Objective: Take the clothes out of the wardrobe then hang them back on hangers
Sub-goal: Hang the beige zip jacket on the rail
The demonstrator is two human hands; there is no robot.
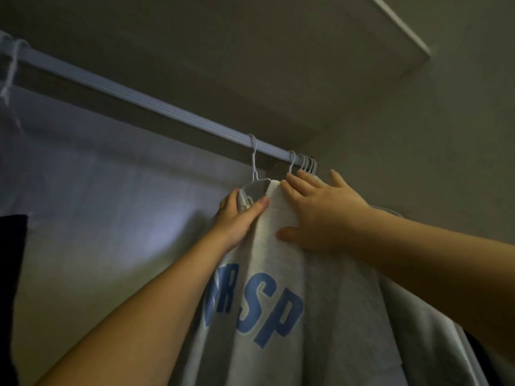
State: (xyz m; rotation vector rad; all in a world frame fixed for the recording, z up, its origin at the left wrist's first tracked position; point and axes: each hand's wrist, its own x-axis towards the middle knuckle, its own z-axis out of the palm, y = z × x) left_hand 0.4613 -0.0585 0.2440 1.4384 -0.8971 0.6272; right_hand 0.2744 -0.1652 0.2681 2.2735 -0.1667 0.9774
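A grey sweatshirt with blue letters hangs on a white wire hanger hooked over the white wardrobe rail. My left hand grips the sweatshirt's collar and the hanger's shoulder, thumb and fingers curled round them. My right hand lies flat with straight fingers on the sweatshirt's other shoulder, fingertips close to the packed hanger hooks.
Several more white hanger hooks bunch at the rail's right end, against the wall. A dark garment hangs at the far left. A pale cord dangles from the rail's left end. A shelf underside is overhead.
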